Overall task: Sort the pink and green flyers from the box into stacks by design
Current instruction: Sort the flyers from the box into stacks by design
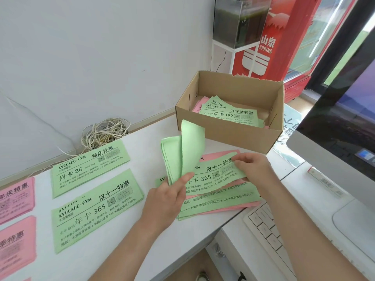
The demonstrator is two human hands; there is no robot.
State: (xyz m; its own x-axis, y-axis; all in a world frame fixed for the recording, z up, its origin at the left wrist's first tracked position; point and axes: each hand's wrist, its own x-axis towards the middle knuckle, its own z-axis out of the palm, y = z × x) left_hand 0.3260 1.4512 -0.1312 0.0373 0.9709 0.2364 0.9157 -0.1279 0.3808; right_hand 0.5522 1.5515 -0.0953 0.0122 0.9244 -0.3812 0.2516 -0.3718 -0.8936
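Here the left hand pinches lifted green paper flyers while the right hand pinches the pile's top green flyer.

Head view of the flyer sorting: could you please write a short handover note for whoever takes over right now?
Left hand grips lifted green paper flyers; right hand pinches the top green 365 flyer on the mixed pink-and-green pile.
Done: green 88 stack, green 365 stack and pink stacks laid out on the white desk.
Left: that pile, plus boxed flyers in the brown cardboard box.
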